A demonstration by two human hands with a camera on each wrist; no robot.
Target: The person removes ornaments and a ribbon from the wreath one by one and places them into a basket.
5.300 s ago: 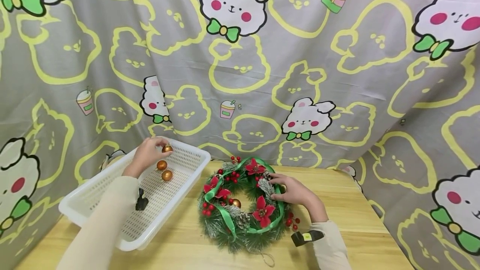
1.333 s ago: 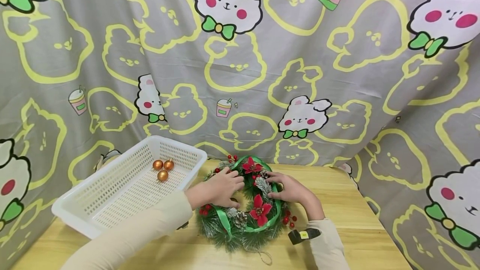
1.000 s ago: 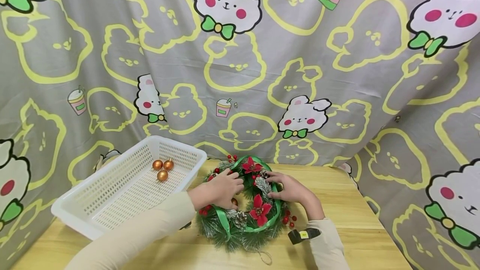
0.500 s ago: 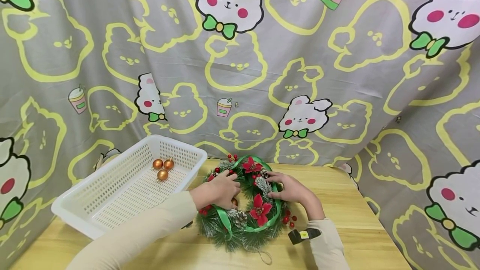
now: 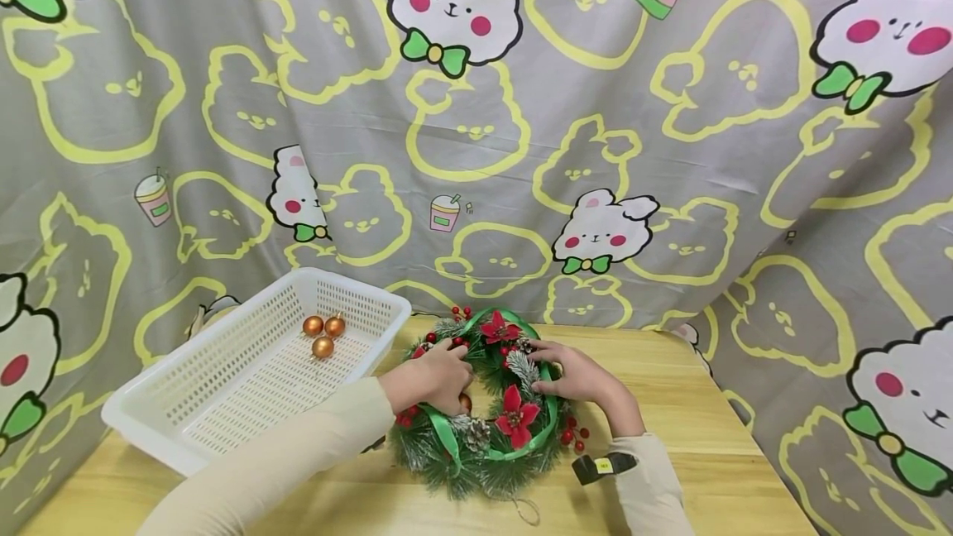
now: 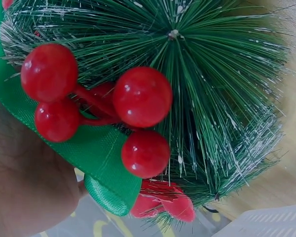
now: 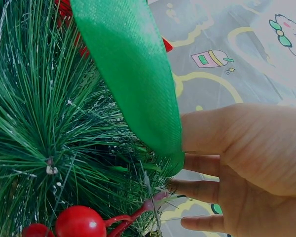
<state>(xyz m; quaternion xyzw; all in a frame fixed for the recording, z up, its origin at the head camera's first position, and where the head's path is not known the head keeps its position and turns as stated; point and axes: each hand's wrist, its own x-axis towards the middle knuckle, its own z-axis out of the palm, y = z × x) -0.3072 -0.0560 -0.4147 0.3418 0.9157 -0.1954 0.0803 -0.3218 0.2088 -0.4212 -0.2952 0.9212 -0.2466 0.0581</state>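
A green Christmas wreath (image 5: 502,478), dressed with red flowers, red berries, pine cones and a green ribbon, lies on the wooden table. My left hand (image 5: 435,379) reaches over its left side, fingers bent down toward the centre hole. By the thumb a copper bauble (image 5: 466,402) is partly covered; I cannot tell whether the fingers pinch it. In the left wrist view the palm (image 6: 29,182) is behind the green ribbon (image 6: 96,153), fingertips hidden. My right hand (image 5: 577,375) holds the wreath's right side between thumb and fingers, their tips going into the greenery in the right wrist view.
A white perforated plastic basket (image 5: 149,428) stands on the left of the table, with three copper baubles (image 5: 323,347) at its far end. A patterned grey curtain (image 5: 476,164) hangs behind. A thin string loop (image 5: 527,511) lies at the wreath's near edge.
Earlier my left hand held a bauble over the basket; that bauble now lies with two others there. The hand has moved right onto the wreath, and its fingers have drawn in. The right hand stays.
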